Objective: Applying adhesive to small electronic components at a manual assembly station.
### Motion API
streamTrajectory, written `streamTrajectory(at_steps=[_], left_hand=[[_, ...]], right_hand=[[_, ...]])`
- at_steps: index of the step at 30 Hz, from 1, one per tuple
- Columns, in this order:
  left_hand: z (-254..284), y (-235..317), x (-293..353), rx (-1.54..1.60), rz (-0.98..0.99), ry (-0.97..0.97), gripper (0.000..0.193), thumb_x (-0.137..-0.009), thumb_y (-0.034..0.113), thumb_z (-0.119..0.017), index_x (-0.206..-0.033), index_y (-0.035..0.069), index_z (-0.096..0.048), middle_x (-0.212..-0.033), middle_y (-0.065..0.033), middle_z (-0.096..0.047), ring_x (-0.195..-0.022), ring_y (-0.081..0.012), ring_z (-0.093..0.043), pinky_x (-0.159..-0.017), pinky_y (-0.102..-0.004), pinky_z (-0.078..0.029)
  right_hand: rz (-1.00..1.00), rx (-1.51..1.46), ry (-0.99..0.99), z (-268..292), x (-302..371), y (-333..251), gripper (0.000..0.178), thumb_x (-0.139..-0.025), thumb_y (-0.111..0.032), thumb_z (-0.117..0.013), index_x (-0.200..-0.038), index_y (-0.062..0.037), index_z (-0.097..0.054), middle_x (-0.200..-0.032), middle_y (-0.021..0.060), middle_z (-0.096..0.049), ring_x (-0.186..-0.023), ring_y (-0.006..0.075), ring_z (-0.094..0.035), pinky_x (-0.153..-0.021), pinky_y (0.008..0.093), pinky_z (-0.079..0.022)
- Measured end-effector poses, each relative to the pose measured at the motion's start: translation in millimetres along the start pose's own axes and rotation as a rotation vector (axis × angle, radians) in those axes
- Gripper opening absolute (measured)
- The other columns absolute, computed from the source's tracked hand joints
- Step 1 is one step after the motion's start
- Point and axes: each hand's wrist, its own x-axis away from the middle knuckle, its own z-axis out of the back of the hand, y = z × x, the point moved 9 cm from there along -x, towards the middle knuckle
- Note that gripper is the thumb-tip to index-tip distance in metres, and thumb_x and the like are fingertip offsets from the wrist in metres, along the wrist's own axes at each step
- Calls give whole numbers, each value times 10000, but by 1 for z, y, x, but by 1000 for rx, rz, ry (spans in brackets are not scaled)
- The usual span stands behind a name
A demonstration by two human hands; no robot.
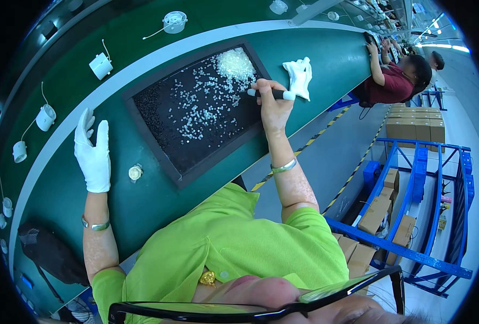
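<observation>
My right hand (275, 109) is bare and wrapped round a black pen-shaped tool (269, 94) with a white end. It is above the right side of a black tray (193, 175). Small clear pieces (201, 116) lie scattered over the tray floor, with a dense heap of clear pieces (235, 63) in its far right corner. Tiny black pieces (148, 116) cover its left end. In a white glove, my left hand (93, 154) is over the green table left of the tray, fingers stretched out and holding nothing. A small round cream-white part (135, 172) sits between that hand and the tray.
A crumpled white glove (299, 76) lies right of the tray. Beyond a pale curved rail (158, 47), white cylindrical parts with wires (100, 66) stand on a green belt. A black bag (50, 251) is at lower left. A co-worker (393, 81) sits farther along; blue shelving (412, 216) holds boxes.
</observation>
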Motion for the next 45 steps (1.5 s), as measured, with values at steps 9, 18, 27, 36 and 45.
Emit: streamTrajectory(at_steps=[9,18,27,36,45], left_hand=[[-1,0,0,-20,-6,-13,484,-884,248,-604,-1295,25,-477,-1238,-159,-556,-1144,-256,-528,-969,-359,-393],[-2,1,0,-26,-21,-22,481,-885,250,-601,-1295,30,-478,-1236,-155,-557,-1141,-252,-528,-965,-358,-394],[0,2,-4,-33,10,7,487,-877,259,-607,-1288,30,-480,-1195,-173,-570,-1115,-261,-543,-941,-360,-413],[4,63,-12,-2,-273,68,443,-806,141,-677,-1209,21,-538,-1136,-157,-598,-1029,-278,-583,-879,-366,-453],[-65,86,-115,-411,-377,142,633,-712,362,-708,-1223,40,-520,-1163,-175,-583,-1087,-339,-548,-916,-396,-440]], right_hand=[[-157,-105,-32,-5,-2,14,275,-824,-257,-701,-825,18,-688,-711,24,-653,-540,53,-506,-487,187,-398],[-132,60,-31,-4,0,11,299,-815,-274,-712,-787,22,-686,-640,6,-626,-540,45,-502,-487,198,-378],[-206,-118,137,14,-9,21,386,-837,-330,-689,-653,4,-625,-566,30,-571,-464,56,-452,-429,216,-345],[-209,-595,179,19,-9,28,302,-904,-296,-607,-806,-13,-564,-637,87,-589,-450,81,-441,-383,192,-307],[-53,-616,159,22,-9,20,389,-928,-290,-567,-684,12,-551,-704,131,-579,-461,92,-416,-405,193,-305]])
